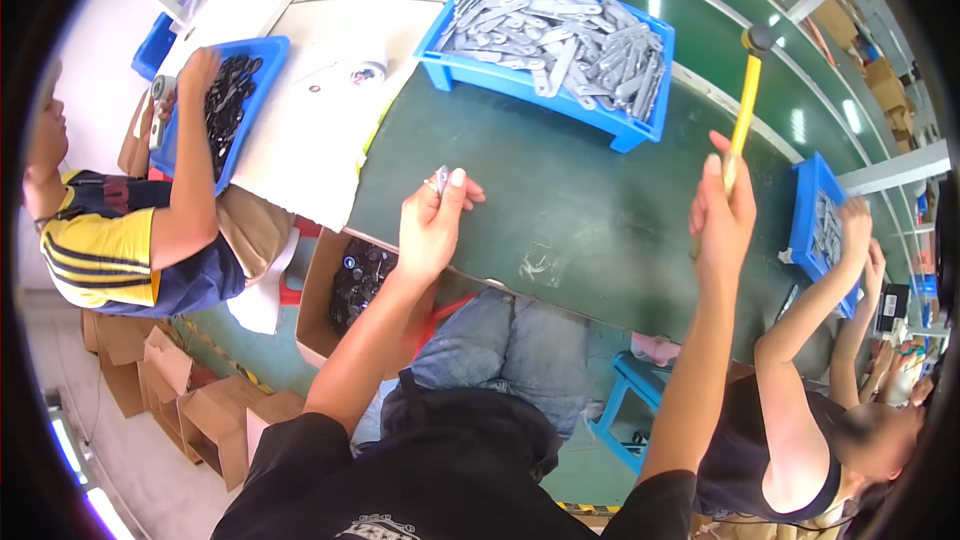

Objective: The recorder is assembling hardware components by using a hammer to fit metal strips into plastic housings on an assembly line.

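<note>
My left hand (pixel 432 220) is raised over the near edge of the dark green table, its thumb and fingers pinching a small silvery piece (pixel 441 180). Most of that piece is hidden by the fingers, so its kind cannot be made out. On the right, my right hand (pixel 722 210) is wrapped round the yellow handle of a hammer (pixel 746 100), held upright with its dark, round-looking head at the top. Beyond both hands, a blue bin (pixel 530 70) stands on the table, heaped with flat grey handle-shaped parts (pixel 570 30).
At left, a person in a yellow and navy shirt (pixel 105 240) works at a blue tray of black parts (pixel 232 100). A second person (pixel 790 420) reaches into another blue bin (pixel 808 210) at right. Below sit a carton of dark parts (pixel 322 300) and a blue stool (pixel 625 405).
</note>
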Tool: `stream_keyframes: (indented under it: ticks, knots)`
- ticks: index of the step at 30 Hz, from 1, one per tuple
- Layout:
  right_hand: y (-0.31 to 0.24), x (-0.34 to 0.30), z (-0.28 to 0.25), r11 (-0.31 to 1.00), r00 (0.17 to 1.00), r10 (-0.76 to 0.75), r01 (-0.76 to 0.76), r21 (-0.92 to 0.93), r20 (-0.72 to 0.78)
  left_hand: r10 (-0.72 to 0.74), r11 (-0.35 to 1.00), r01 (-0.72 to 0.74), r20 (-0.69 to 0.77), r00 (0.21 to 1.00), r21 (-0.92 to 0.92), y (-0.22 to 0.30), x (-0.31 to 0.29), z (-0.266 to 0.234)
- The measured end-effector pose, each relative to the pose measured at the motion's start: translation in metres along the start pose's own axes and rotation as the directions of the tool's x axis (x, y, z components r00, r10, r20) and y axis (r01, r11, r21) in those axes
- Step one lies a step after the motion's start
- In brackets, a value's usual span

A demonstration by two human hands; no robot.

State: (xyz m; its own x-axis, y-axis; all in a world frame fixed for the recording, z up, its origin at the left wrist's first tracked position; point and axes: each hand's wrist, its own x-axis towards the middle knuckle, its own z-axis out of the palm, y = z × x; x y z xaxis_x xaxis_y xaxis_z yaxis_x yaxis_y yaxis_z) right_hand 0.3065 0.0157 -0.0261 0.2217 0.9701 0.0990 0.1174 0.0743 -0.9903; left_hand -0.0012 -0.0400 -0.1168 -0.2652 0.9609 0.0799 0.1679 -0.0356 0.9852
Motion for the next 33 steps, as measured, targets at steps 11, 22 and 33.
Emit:
stream_keyframes:
  ticks: [11, 22, 33]
  knots:
    - [0.008, 0.076, 0.033, 0.945, 0.993, 0.072, -0.038, 0.325, -0.093, 0.555, 0.799, -0.555, -0.072, 0.829, -0.233, 0.120, 0.118, 0.082]
    - [0.025, 0.079, 0.047, 0.922, 1.000, -0.010, 0.018, 0.387, -0.022, 0.329, 0.875, -0.279, 0.064, 0.942, -0.397, 0.076, 0.152, 0.115]
    - [0.031, 0.067, 0.046, 0.930, 1.000, 0.008, -0.015, 0.368, 0.019, 0.795, 0.606, -0.795, 0.010, 0.606, 0.008, 0.069, 0.143, 0.107]
